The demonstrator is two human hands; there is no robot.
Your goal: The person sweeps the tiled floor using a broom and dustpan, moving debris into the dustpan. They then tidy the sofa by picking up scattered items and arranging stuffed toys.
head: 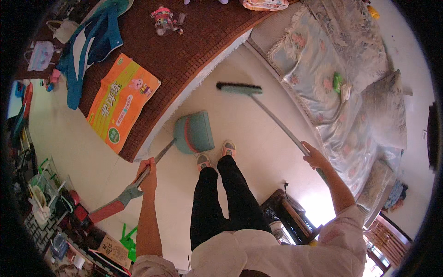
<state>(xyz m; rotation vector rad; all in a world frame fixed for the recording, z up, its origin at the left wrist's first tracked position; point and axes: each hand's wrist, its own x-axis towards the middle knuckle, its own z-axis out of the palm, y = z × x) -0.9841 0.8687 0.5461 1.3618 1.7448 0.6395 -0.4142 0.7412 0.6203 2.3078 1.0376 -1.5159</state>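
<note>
My left hand (148, 175) is closed around the grey pole of a long-handled dustpan. The dustpan's blue-green scoop (199, 133), with a red stripe across it, is at the floor just ahead of my feet. My right hand (315, 155) grips the light grey broom handle (280, 124). At its far end the broom head (239, 89), pale green with dark bristles, is at the floor between the brown-covered table and the sofa. It looks slightly blurred. I cannot make out any debris in the scoop.
A brown-covered table (193, 38) holds an orange booklet (123, 104), a blue garment (93, 45) and a clear bottle (164, 22). To the right runs a sofa with a floral cover (311, 69). Behind my right side stands a dark appliance (290, 214); clutter (45, 197) lines the left.
</note>
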